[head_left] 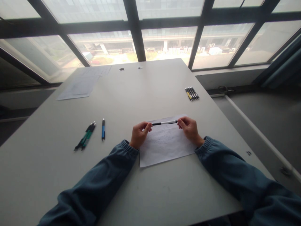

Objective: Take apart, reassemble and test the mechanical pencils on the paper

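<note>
A black-and-white pen (164,123) is stretched level between my two hands, above a sheet of paper (162,147) with faint marks on it. My left hand (140,133) pinches the dark end between thumb and fingers. At the other end, my right hand (188,128) has its thumb and fingers closed on the pen's tip. A blue pen (103,130) lies by itself to the left of the paper. Further left rests a small bunch of green and black pens (86,136), partly overlapping.
Several pens in a neat row (192,93), one with yellow, lie at the table's right side. More paper sheets (80,84) are at the far left. The white table (145,91) reaches the windows and has two round holes near its far edge.
</note>
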### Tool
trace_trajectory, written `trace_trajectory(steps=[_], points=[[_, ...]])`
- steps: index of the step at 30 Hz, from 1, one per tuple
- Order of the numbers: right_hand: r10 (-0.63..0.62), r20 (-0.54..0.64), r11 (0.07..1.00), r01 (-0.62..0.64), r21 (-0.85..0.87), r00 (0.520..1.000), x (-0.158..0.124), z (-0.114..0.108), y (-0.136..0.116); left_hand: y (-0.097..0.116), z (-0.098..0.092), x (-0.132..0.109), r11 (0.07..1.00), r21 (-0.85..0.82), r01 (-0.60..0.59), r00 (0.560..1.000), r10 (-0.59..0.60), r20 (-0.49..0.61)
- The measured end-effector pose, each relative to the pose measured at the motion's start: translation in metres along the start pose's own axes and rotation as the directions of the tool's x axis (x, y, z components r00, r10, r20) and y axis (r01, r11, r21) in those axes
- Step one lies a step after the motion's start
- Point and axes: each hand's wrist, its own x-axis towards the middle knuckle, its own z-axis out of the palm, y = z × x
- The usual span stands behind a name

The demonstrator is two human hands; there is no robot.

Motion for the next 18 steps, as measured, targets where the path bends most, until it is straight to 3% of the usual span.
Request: trace_trajectory(steps=[18], points=[[-0.003, 0.003, 1.000, 0.003, 0.024, 1.000, -0.0006, -0.0005, -0.0023, -0.0001, -0.0002, 0.0002, 1.000, -0.001, -0.003, 1.000, 0.003, 0.005]])
